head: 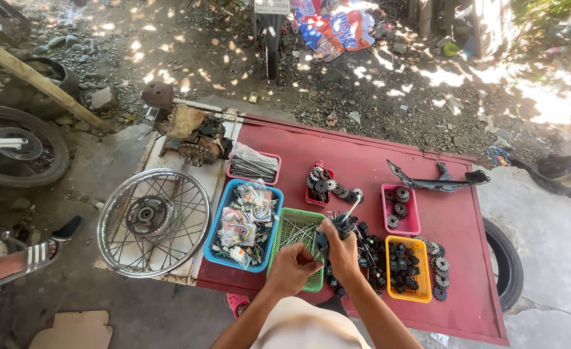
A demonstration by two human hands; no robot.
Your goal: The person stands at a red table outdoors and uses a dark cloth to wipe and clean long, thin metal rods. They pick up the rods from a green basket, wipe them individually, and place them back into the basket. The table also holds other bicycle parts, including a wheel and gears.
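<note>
- The right hand is clenching around a small dark part with a pale metal shaft sticking up and to the right; the part is sitting in the fist, over the near middle of the red table.
- The left hand is hovering just left of the right hand, fingers curled toward the dark part; I cannot tell whether it is gripping anything.
- Under the left hand, a green basket is holding thin metal spokes.
- Left of that, a blue basket is holding bundles of coloured wiring in clear bags.
- Right of the right hand, loose black parts are lying on the table, and a yellow basket is holding more of them.
- Farther off, a pink tray is holding gears, and a red tray is holding sprockets.
- A spoked wheel is lying flat at the left end.
- A rusty engine block is sitting at the far left corner.
- Another person's sandalled foot is resting at the near left.
</note>
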